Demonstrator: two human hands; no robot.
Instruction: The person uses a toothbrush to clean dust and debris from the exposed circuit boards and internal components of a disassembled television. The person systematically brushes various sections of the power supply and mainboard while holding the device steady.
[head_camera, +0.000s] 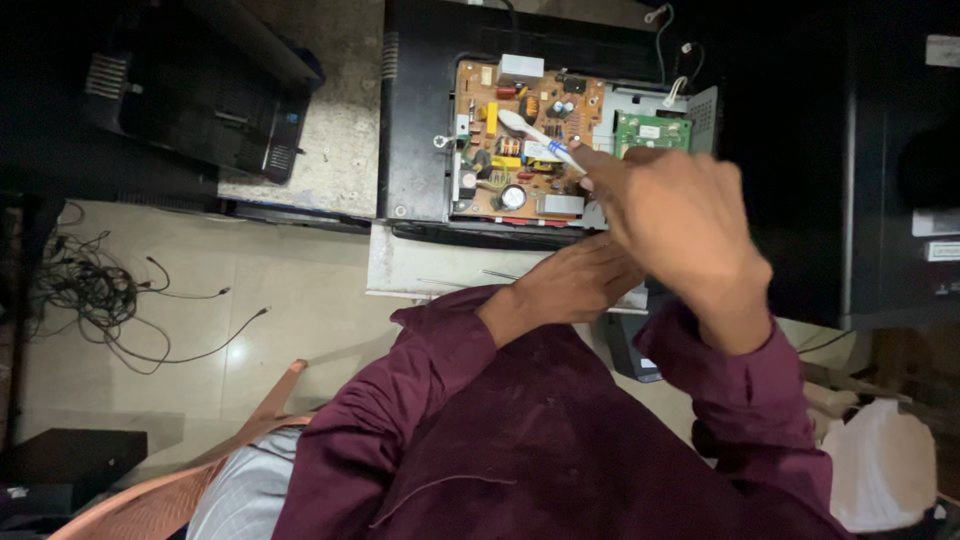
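Note:
My right hand (672, 215) is closed around a white and blue toothbrush (536, 135), whose head rests on a tan power circuit board (525, 140) full of capacitors and coils. The board sits inside an opened black monitor casing (415, 120) lying on a stone slab. A small green circuit board (652, 133) lies to the right of the tan one. My left hand (575, 280) rests palm down on the slab's front edge, below the casing, and holds nothing that I can see. Both arms wear maroon sleeves.
Another black device (200, 95) lies at the upper left on the slab. A tangle of black cables (100, 295) lies on the tiled floor at left. A large dark cabinet (860, 160) stands at right. A white bag (885, 465) sits at lower right.

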